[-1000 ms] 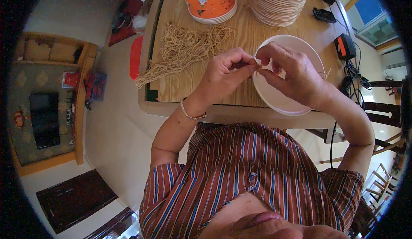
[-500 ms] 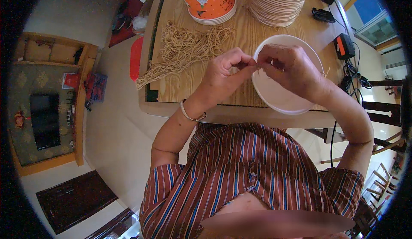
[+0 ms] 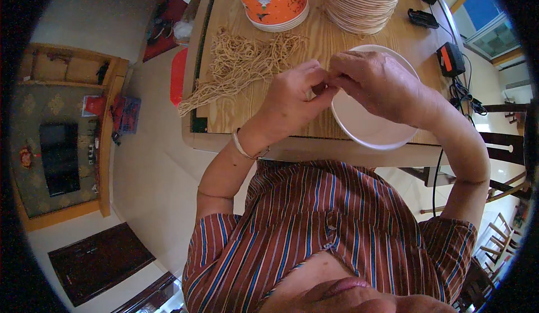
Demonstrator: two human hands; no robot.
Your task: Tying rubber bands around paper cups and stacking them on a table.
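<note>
My left hand (image 3: 292,97) and my right hand (image 3: 384,85) meet at their fingertips above the table, near the left rim of a round white tub (image 3: 373,139). Both hands are closed in a pinch. Whatever lies between the fingers is too small and too hidden to name. Partly over the tub, my right hand covers some of its opening. Beyond my left hand lies a loose, tangled heap of tan twine (image 3: 247,60), its strands gathered toward the table's left edge.
Stacked orange patterned paper buckets (image 3: 275,10) and a tall coil of pale cord (image 3: 365,4) stand at the back of the wooden table (image 3: 224,116). Along the right side are black adapters (image 3: 422,19), an orange-and-black box (image 3: 451,60) and tangled black cables (image 3: 463,97).
Both hands have turned and drawn closer at the fingertips. My right hand has shifted slightly up and left. Twine heap and tub look unmoved.
</note>
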